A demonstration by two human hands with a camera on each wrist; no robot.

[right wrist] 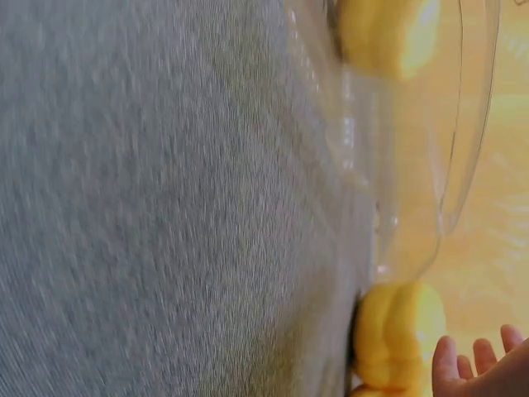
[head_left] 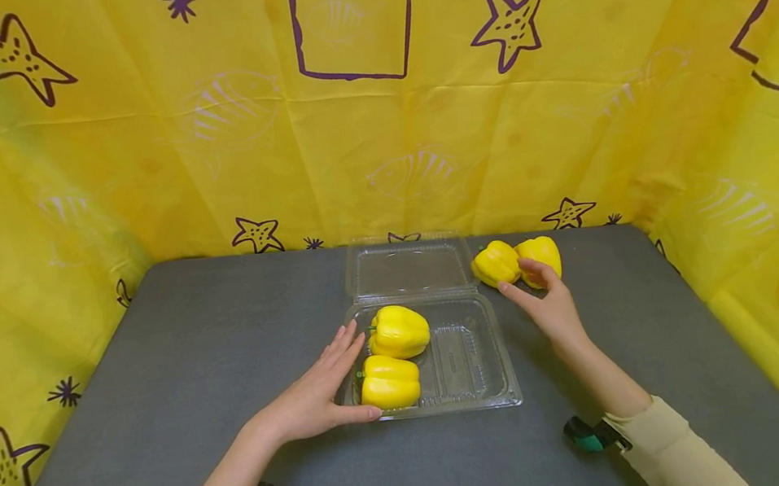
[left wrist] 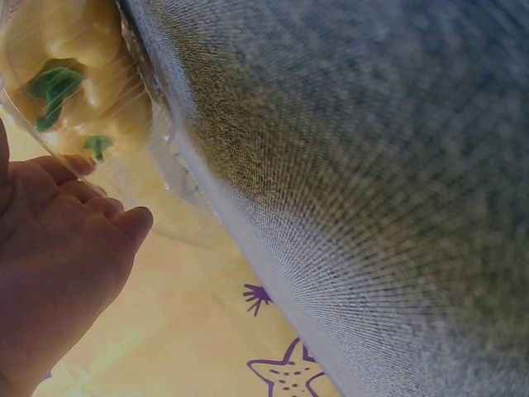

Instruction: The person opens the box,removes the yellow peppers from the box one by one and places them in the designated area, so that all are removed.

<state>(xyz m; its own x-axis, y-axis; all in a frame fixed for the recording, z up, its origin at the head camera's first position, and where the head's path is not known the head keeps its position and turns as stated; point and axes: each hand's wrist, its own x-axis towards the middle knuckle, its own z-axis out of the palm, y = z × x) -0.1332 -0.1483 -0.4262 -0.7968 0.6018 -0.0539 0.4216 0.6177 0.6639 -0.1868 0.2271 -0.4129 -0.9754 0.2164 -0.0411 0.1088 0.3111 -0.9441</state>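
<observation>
Four yellow peppers (head_left: 399, 332), one clear container (head_left: 490, 361)

At lower centre we see a clamshell container (head_left: 412, 299) on the table (head_left: 225, 338), lid (head_left: 408, 269) behind tray (head_left: 474, 355). Two bell peppers (head_left: 399, 332) lie in the tray's left half, one behind the other, beside the left hand (head_left: 316, 392); right of the lid, two more bell peppers (head_left: 496, 263) sit behind the right hand (head_left: 552, 310).

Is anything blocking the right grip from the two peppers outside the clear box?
Nothing visible stands between the right grip and the left pepper or right pepper there. The clear box and its open lid are off to the left.
</observation>
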